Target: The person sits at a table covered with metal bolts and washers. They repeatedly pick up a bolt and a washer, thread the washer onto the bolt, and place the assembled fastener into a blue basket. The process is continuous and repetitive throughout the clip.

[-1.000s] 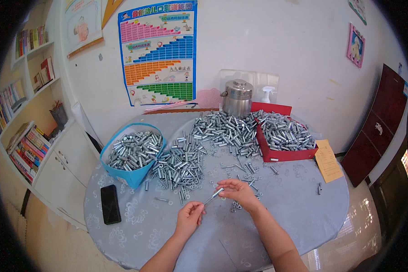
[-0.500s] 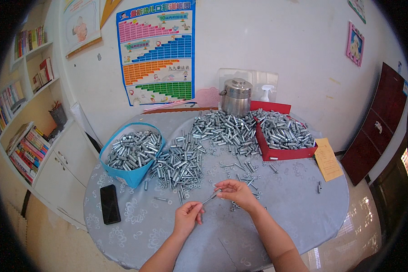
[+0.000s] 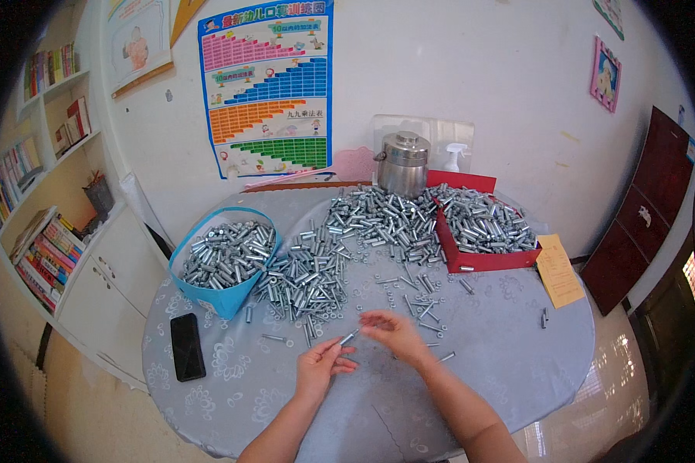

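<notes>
My left hand (image 3: 321,367) pinches a silvery sleeved bolt (image 3: 349,338) between thumb and fingers, above the near middle of the table. The bolt slants up toward the right. At its upper end is my right hand (image 3: 394,336), its fingers curled and smeared by motion. Whether those fingers touch the bolt or hold a small part cannot be made out. Just beyond both hands lie loose bolts (image 3: 422,310), with small nuts and washers scattered among them. A large heap of sleeved metal bolts (image 3: 305,272) spreads behind.
A blue fabric basket (image 3: 228,299) full of bolts stands left, a red box (image 3: 493,262) of bolts right. A black phone (image 3: 187,347) lies at the left edge. At the back are a steel pot (image 3: 403,166) and spray bottle (image 3: 455,158); yellow paper (image 3: 560,270) lies right.
My right hand has shifted slightly, its fingers now blurred at the bolt's end. The bolt in my left hand now shows a thicker sleeved part. More of a bolt shows beside my right wrist.
</notes>
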Demonstrator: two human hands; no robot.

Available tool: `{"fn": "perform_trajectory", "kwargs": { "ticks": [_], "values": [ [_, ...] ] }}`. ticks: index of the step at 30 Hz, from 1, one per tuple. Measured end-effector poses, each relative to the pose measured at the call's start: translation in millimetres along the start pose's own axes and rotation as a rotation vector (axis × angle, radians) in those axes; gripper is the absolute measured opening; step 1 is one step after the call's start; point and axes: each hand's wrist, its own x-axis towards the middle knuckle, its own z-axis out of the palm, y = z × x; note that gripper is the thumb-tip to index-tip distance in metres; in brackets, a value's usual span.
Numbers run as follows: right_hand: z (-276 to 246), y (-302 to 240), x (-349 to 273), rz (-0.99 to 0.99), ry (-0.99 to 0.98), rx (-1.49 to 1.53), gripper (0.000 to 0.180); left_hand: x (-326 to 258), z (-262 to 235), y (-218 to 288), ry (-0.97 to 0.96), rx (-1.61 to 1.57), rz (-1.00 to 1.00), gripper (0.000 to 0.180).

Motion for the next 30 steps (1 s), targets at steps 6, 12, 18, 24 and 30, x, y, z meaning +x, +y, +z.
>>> {"fn": "perform_trajectory", "kwargs": {
  "ticks": [6, 12, 18, 24, 30],
  "values": [
    [-37.1, 12.9, 0.0, -0.086, 0.089, -0.807, 0.020, 4.2, -4.1, 2.0, 0.055, -0.025, -0.002, 0.027],
    [-31.3, 26.9, -1.7, -0.181, 0.089, -0.959, 0.020, 2.6, -1.3, 1.6, 0.044, 0.003, -0.018, 0.024],
    [-20.1, 9.2, -2.1, 0.091, 0.055, -0.725, 0.018, 3.2, -5.2, -3.9, 0.015, 0.008, -0.032, 0.024],
    [-16.2, 10.9, 0.6, 0.196, -0.057, -0.005, 0.013, 2.6, -2.5, -2.6, 0.003, 0.023, -0.068, 0.025],
    [-7.5, 4.6, -2.2, 0.203, -0.070, 0.068, 0.014, 3.6, -5.7, -4.4, -0.030, -0.031, -0.162, 0.025]
  ]
}}
